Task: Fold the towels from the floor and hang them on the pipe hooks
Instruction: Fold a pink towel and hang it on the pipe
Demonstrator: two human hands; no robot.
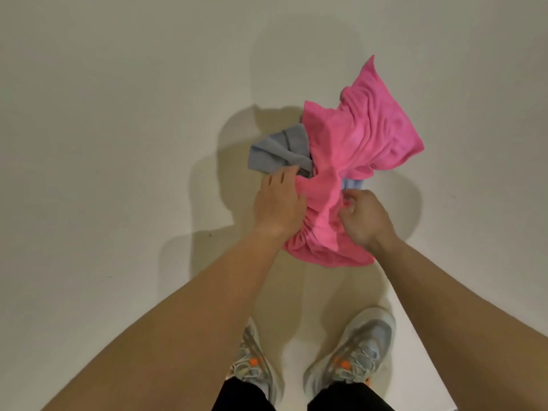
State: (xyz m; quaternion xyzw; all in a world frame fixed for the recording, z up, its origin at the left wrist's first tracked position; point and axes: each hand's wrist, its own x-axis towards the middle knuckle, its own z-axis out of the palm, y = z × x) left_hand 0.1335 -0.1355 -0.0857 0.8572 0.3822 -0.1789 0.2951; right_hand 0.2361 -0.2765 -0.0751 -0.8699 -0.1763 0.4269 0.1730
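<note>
Two bare hands reach down to a heap of towels lying on the pale floor (118, 114), just ahead of the person's feet. Uppermost is the pink towel (364, 137), crumpled and deeply creased, with one corner pointing away from the person and its near end gathered into tight pleats between the two hands. Under it lies a grey towel (278, 149), which sticks out to the left of the pink one; a small pale blue patch of cloth (353, 183) shows at the pink towel's right edge, and I cannot tell whether it belongs to the grey towel or to another. The left hand (280, 203) rests palm down on the left side of the bunched pink cloth, its fingers (284, 176) nearly straight and close together, the tips reaching the spot where pink meets grey and the thumb lying against the pink folds. The right hand (366, 216) is at the right side of the bunch, its fingers (353, 200) curled and pinching a fold of the pink towel. Near the bottom edge stand two grey shoes with orange marks, the left shoe (252, 360) and the right shoe (355, 351), below black trouser legs (350, 396).
</note>
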